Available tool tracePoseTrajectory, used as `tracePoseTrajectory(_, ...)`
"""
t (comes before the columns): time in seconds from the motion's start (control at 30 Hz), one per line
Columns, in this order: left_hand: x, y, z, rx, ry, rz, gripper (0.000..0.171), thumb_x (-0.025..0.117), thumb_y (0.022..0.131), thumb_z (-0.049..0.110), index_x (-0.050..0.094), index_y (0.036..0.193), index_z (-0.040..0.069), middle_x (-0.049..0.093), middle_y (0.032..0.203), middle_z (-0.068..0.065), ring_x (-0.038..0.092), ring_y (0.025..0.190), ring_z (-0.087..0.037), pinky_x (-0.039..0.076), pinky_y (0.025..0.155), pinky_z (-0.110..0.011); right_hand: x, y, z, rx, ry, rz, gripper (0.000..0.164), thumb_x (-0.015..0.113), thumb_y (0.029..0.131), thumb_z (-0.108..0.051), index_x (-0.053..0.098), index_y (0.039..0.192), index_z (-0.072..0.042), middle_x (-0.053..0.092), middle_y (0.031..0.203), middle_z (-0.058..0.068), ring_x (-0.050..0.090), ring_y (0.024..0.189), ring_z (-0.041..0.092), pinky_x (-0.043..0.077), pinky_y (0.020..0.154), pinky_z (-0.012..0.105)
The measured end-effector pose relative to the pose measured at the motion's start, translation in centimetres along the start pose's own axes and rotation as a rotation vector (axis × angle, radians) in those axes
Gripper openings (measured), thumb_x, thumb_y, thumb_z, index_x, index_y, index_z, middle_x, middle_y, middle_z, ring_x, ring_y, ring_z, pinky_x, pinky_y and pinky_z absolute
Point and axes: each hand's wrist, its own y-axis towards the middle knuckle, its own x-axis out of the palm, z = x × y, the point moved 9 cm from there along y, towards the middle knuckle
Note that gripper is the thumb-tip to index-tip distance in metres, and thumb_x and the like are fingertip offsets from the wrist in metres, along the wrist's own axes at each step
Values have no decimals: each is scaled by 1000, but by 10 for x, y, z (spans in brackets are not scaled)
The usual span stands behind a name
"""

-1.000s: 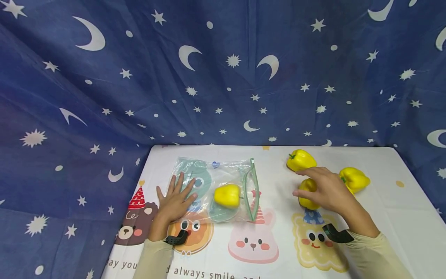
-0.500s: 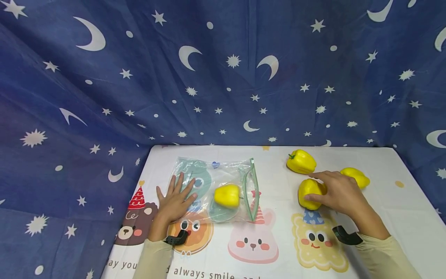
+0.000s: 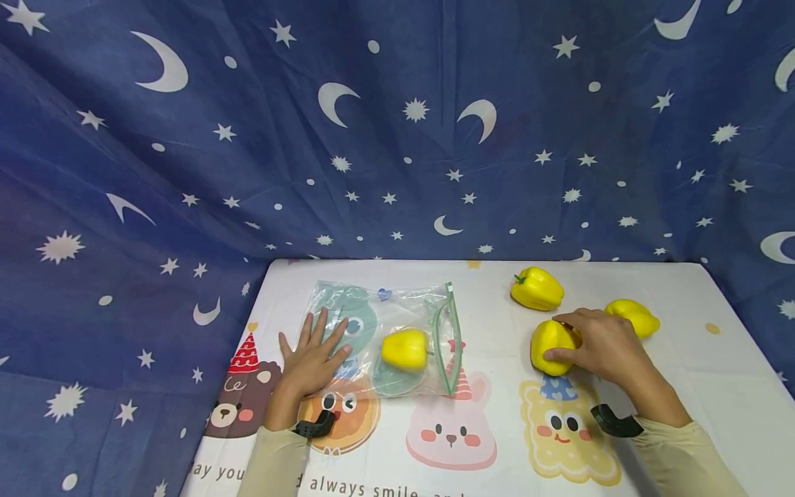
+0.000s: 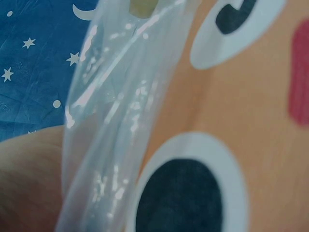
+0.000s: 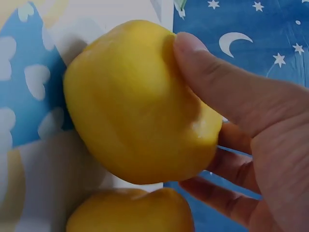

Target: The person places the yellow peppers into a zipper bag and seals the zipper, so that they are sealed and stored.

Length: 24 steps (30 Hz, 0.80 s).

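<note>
My right hand (image 3: 602, 345) grips a yellow bell pepper (image 3: 550, 347) from its right side; in the right wrist view the thumb lies on top of the pepper (image 5: 130, 106) and the other fingers curl behind. Flat on the left part of a clear zip bag (image 3: 348, 331) rests my left hand (image 3: 312, 362), fingers straight and spread. Inside that bag lies another yellow bell pepper (image 3: 405, 349), near the green zip edge (image 3: 453, 338) on the right. The left wrist view shows mostly the crinkled bag (image 4: 120, 96) close up, with little of the hand.
Two more yellow peppers lie near the right hand: one behind it (image 3: 537, 288) and one to its right (image 3: 633, 317). A white tablecloth (image 3: 497, 428) with cartoon prints covers the table. Behind and to the left hangs a blue curtain (image 3: 397, 138) with moons and stars.
My right hand has drawn back to the right from over the front pepper and now grips its right side. The left hand and bag stay still.
</note>
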Motion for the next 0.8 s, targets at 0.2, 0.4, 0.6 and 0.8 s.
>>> tracePoseTrajectory(0.2, 0, 0, 0, 0, 4, 1, 64, 34, 103, 66, 25, 161, 39, -1, 174, -6, -5, 160, -39, -12, 111, -82, 1, -2, -9, -16, 60, 31, 73, 91, 69, -52, 73, 123, -6, 70, 103, 11, 64, 91, 29, 48, 76, 50)
tracePoseTrajectory(0.4, -1, 0, 2, 2, -11, 0, 64, 36, 103, 65, 26, 161, 39, 0, 174, -7, -6, 160, -40, -13, 110, -82, 2, -3, -20, -52, 186, 59, 69, 95, 68, -41, 72, 121, -3, 58, 92, 3, 52, 77, 16, 46, 67, 29)
tracePoseTrajectory(0.6, -1, 0, 1, 2, -8, -4, 64, 35, 103, 66, 25, 161, 39, -1, 174, -6, -6, 160, -39, -13, 110, -82, 5, -5, -29, -119, 230, 113, 60, 96, 68, -35, 75, 118, -9, 56, 110, 9, 56, 93, 25, 53, 81, 39)
tracePoseTrajectory(0.8, -1, 0, 2, 1, -7, -2, 64, 35, 103, 66, 25, 161, 39, -1, 174, -6, -6, 160, -39, -13, 111, -82, 15, -5, -32, -136, 292, 67, 63, 93, 72, -37, 70, 127, -16, 63, 139, 16, 53, 130, 44, 44, 104, 65)
